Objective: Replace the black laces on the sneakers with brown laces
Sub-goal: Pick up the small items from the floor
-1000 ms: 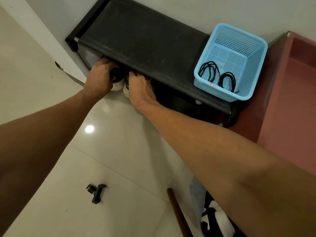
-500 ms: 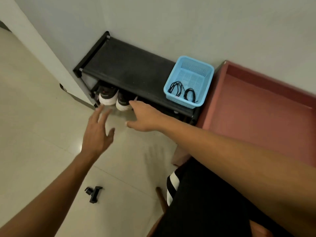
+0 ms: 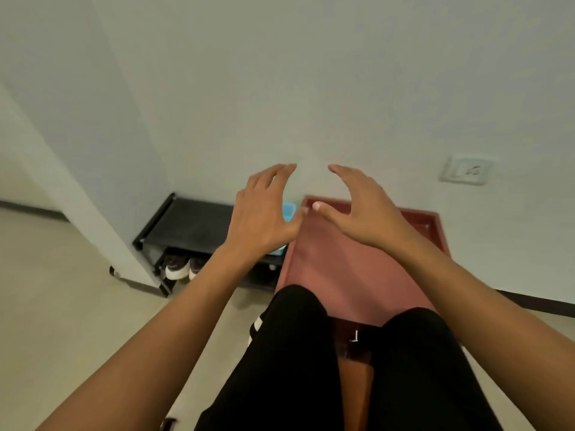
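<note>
Two dark sneakers with white soles (image 3: 180, 266) stand side by side on the lower shelf of a black shoe rack (image 3: 193, 227) against the wall. My left hand (image 3: 264, 219) and my right hand (image 3: 364, 209) are both raised in the air in front of me, fingers spread and gently curved, holding nothing. They face each other, well above and to the right of the sneakers. A blue basket (image 3: 288, 211) on the rack is mostly hidden behind my left hand; the laces in it cannot be seen.
A reddish-brown low table or tray (image 3: 342, 269) stretches from the wall towards my knees, right of the rack. My legs in black trousers (image 3: 289, 353) fill the lower middle. A wall socket (image 3: 465, 171) sits at the right. Pale floor tiles lie to the left.
Both hands have left the sneakers on the lower shelf and risen into the air. The view has pulled back and up, away from the rack, so the rack looks smaller.
</note>
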`<state>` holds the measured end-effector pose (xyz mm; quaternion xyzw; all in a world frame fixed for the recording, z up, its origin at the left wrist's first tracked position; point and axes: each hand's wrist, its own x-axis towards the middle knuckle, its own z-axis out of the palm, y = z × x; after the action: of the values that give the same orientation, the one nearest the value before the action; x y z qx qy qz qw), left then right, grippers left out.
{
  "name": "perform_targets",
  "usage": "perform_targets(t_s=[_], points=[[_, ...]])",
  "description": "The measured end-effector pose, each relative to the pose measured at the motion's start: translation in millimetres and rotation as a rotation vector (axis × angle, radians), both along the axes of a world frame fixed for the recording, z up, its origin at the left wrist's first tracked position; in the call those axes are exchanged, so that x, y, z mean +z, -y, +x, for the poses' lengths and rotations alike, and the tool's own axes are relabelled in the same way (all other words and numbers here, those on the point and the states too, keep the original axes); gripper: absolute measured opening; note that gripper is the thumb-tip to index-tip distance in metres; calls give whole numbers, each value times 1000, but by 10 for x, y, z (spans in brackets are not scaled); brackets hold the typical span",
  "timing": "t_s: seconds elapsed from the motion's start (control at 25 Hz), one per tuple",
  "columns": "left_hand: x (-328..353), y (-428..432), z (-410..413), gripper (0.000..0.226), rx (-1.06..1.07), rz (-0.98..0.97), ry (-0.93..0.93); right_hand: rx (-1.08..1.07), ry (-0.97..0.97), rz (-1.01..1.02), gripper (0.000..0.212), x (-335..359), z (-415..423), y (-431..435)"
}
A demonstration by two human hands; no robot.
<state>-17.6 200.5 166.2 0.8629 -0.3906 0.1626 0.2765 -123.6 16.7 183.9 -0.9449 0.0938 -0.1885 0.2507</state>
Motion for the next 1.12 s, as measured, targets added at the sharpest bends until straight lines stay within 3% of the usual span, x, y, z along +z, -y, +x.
perform_targets(t_s=[0.28, 0.56, 0.88, 1.12], points=[[1282, 843, -642, 80, -118, -39, 271, -239, 237, -152, 84, 1128, -1074, 752], [1964, 1055, -534, 81, -99, -112, 377, -289, 323, -205, 85, 1672, -1006, 899], [1887, 1470, 311, 76, -62, -190, 358, -258, 392, -172, 80, 1649, -58, 1256], [933, 1848, 1195, 70, -42, -269, 181, -189, 340, -27, 76, 804, 992, 1640]])
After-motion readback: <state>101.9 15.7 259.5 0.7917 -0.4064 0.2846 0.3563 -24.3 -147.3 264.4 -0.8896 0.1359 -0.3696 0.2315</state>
